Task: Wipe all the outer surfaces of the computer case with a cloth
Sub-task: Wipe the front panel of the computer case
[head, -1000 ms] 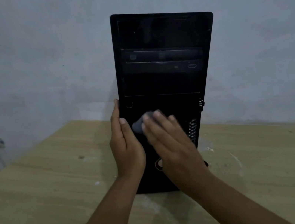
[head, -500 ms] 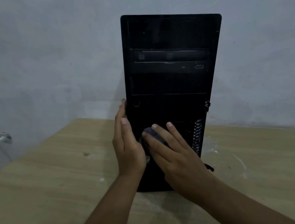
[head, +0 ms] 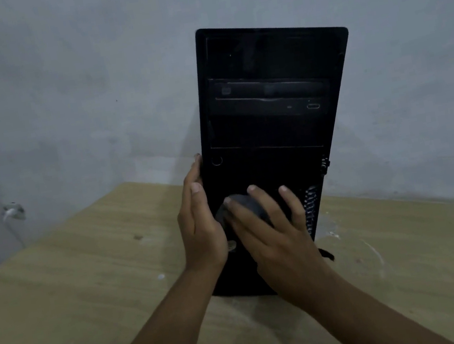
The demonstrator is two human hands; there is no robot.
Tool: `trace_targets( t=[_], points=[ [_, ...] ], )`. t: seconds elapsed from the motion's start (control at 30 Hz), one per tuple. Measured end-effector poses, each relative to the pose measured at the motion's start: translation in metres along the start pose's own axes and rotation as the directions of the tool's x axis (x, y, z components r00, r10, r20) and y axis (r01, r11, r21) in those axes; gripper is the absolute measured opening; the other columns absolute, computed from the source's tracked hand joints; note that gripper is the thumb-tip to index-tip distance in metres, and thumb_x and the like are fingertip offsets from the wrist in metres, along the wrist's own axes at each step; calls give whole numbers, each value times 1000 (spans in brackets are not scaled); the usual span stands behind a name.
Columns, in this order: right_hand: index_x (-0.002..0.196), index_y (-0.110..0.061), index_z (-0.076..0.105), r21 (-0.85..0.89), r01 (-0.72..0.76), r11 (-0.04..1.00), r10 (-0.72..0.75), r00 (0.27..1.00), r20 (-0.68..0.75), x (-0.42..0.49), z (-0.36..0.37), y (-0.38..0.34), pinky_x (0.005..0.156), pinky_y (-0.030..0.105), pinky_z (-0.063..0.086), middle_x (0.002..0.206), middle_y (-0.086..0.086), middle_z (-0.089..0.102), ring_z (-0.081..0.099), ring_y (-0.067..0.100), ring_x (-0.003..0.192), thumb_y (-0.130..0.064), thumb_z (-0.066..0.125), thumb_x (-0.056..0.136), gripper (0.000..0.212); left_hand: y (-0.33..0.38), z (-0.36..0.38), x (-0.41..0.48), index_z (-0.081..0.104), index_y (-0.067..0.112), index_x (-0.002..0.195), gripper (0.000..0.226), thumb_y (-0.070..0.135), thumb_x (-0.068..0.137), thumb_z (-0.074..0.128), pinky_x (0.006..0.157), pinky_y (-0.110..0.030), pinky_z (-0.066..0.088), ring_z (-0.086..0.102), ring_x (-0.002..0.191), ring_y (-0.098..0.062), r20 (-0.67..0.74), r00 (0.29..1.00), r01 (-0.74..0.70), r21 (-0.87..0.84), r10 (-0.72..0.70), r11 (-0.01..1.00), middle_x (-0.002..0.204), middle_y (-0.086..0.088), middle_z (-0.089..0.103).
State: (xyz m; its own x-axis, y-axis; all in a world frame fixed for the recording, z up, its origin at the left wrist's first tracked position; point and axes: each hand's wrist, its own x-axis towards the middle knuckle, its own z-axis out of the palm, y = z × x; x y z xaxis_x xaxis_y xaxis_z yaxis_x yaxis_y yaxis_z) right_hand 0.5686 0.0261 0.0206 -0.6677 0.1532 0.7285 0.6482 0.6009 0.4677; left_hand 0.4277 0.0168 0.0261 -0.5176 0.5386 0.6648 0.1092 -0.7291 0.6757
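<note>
Our right hand [head: 272, 233] presses the cloth [head: 245, 207] onto the computer case [head: 278, 160], low on its front, with fingers spread wider than a moment ago. Our left hand [head: 199, 227], fingers straight, braces its left edge. The case stands upright on the table [head: 88, 285], with bare wood on both sides and the wall [head: 54, 80] behind. The drive [head: 267, 99] markings are too dim to read.

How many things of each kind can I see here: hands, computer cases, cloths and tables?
Hands: 2, the left hand and the right hand
Computer case: 1
Cloth: 1
Table: 1
Total: 5
</note>
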Motion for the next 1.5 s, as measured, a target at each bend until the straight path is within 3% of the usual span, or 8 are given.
trace_targets(
  t=[0.17,0.53,0.67,0.8,0.93,1.17,1.3,1.5],
  points=[
    [141,-7,52,37,-218,975,221,970,-106,8,5,-13,110,55,31,148,10,49,37,37,138,-13,18,101,53,-2,1,1,38,13,152,59,44,104,27,119,-53,31,40,145,-19,-1,1000,4,-17,-4,1000,154,-2,46],
    [144,-16,51,101,-269,958,278,957,-86,14,7,-22,112,54,29,153,20,36,31,40,143,-11,23,101,52,0,-2,1,42,10,150,54,36,105,23,121,-53,27,41,145,-22,4,998,59,-136,-59,989,152,-7,49],
    [147,-24,46,84,-136,987,138,990,-22,-1,14,-28,113,55,27,157,19,30,26,39,146,-10,17,101,56,6,-7,0,42,9,149,58,39,104,20,120,-51,30,45,142,-23,62,993,114,-165,-105,980,149,-8,52],
    [140,-29,55,122,-156,980,165,984,-73,5,10,-17,113,58,25,156,23,27,25,41,146,-9,42,90,55,8,-14,2,44,12,148,62,45,100,22,121,-49,30,47,140,-20,91,983,173,-205,-157,963,148,-6,54],
    [142,-28,52,197,-323,926,352,926,-135,20,7,-17,114,58,23,155,25,29,25,43,145,-9,43,94,53,7,-13,0,42,12,150,67,54,99,28,122,-50,26,41,144,-21,84,984,166,-151,-155,974,153,-6,48],
    [134,-35,60,174,-106,979,121,990,-75,-11,16,-8,113,58,25,156,20,25,24,42,146,-12,53,93,48,6,-9,-4,36,15,154,62,49,103,22,122,-48,26,38,146,-17,80,987,144,-99,-137,985,156,-2,44],
    [137,-25,58,219,-340,915,385,897,-216,-4,14,2,103,54,33,143,22,31,34,39,134,-8,60,87,53,1,-6,-6,32,21,157,66,56,101,23,123,-48,25,31,149,-11,40,993,108,48,-110,993,160,5,37],
    [142,-22,51,190,-378,906,407,901,-151,-40,19,-5,88,47,33,123,20,39,42,39,110,3,60,80,68,2,8,-25,7,22,159,55,30,107,23,123,-19,11,5,151,5,45,999,-35,304,22,952,166,16,6]
  ],
)
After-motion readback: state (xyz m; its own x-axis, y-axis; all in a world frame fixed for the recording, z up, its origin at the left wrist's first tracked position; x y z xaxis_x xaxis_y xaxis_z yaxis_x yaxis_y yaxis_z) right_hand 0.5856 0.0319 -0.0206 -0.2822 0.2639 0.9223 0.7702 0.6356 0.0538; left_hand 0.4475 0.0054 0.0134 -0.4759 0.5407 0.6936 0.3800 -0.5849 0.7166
